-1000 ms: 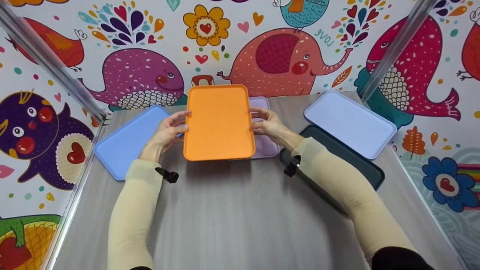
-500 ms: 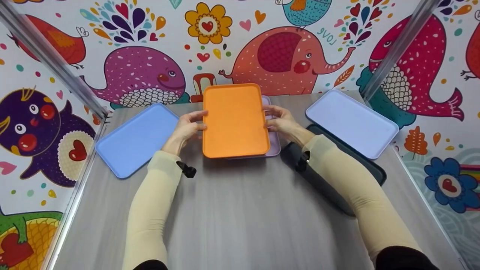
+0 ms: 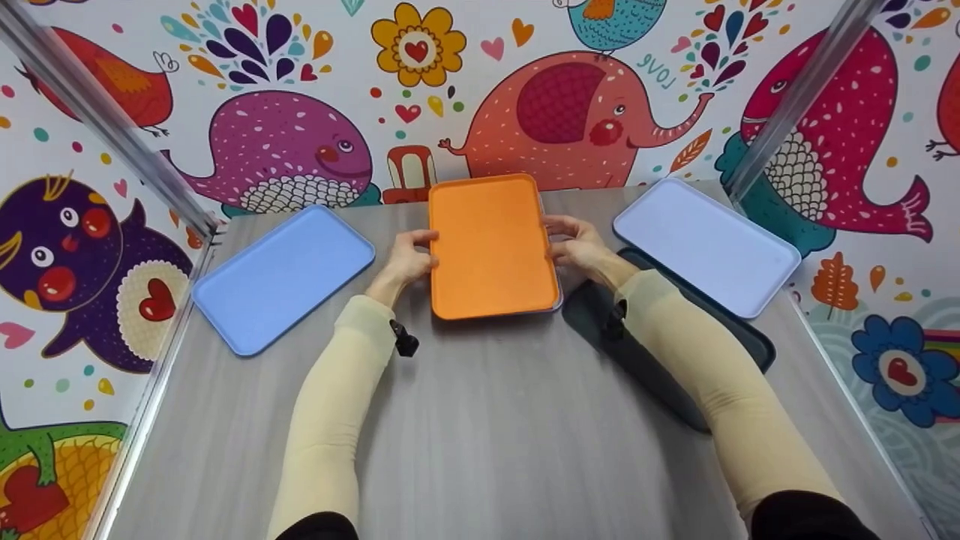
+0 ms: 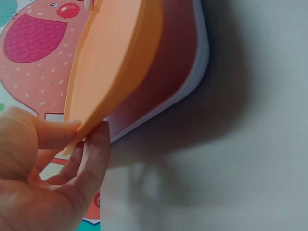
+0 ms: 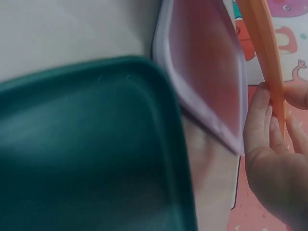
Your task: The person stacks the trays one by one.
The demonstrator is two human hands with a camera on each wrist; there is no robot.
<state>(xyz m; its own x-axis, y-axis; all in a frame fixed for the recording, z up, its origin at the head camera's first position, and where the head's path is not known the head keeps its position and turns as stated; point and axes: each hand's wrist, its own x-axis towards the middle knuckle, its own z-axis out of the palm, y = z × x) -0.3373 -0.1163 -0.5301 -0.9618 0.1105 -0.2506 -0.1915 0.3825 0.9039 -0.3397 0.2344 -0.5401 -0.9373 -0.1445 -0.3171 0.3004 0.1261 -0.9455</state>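
Observation:
Both hands hold an orange rectangular tray [image 3: 491, 247] by its two long sides, over a pale purple tray [image 5: 169, 67] at the back middle of the table. The left hand [image 3: 410, 259] pinches the left rim, thumb on top and fingers beneath, as the left wrist view shows. On the opposite rim, the right hand [image 3: 581, 247] has its thumb and fingers around the edge. A gap separates the orange tray from the purple one in both wrist views. From the head view, the orange tray hides most of the purple tray.
A blue tray [image 3: 285, 281] lies angled at the left of the grey table [image 3: 480, 435]. To the right, a lavender tray [image 3: 705, 247] overlaps a dark green tray [image 3: 637, 356], partly under the right forearm. A patterned wall [image 3: 420, 142] and metal frame posts [image 3: 802, 90] border the table.
Both hands have carried the orange tray to the right, the left hand travelling farther in view. It now covers nearly all of the purple tray and appears lower. The other trays stay put.

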